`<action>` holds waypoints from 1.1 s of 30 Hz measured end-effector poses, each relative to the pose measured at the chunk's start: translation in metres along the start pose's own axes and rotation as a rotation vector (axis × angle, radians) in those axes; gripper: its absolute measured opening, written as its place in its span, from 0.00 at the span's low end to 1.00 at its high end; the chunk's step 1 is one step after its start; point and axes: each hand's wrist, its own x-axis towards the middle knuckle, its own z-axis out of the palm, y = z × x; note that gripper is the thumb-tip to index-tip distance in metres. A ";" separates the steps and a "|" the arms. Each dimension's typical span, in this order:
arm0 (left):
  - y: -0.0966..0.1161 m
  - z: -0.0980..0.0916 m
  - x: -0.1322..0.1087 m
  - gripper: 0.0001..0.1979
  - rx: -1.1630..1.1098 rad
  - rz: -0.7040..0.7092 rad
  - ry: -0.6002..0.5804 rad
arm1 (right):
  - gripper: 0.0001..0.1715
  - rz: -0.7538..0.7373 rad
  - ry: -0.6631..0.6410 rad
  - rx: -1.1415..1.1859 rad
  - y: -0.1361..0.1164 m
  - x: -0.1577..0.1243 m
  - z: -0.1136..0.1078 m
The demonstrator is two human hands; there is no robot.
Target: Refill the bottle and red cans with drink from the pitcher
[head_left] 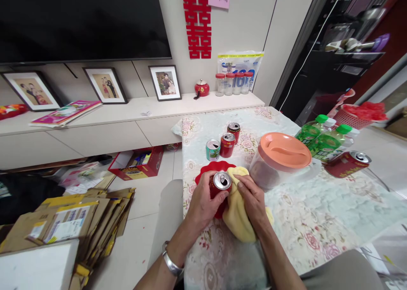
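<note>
My left hand (202, 200) is wrapped round an opened red can (216, 190), upright above a red scalloped dish (206, 169). A yellow cloth (239, 218) is gripped in my right hand (253, 198), its upper edge against the can's right side. Most of the dish is hidden by the can, the cloth and my left hand. Just beyond it stand a small green can (213, 150) and two red cans, one nearer (227, 145) and one farther back (233, 132), all opened.
On the flowered tablecloth (299, 213), a clear container with an orange lid (285, 150) stands right of the cloth. Farther right are green-capped bottles (326, 143), a large red can (345, 165) and a pink basket (352, 116). Flattened cardboard (104, 220) lies on the floor at left.
</note>
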 end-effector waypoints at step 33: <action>-0.009 -0.002 0.004 0.34 0.071 0.027 0.060 | 0.16 0.027 -0.045 -0.187 -0.008 0.002 0.011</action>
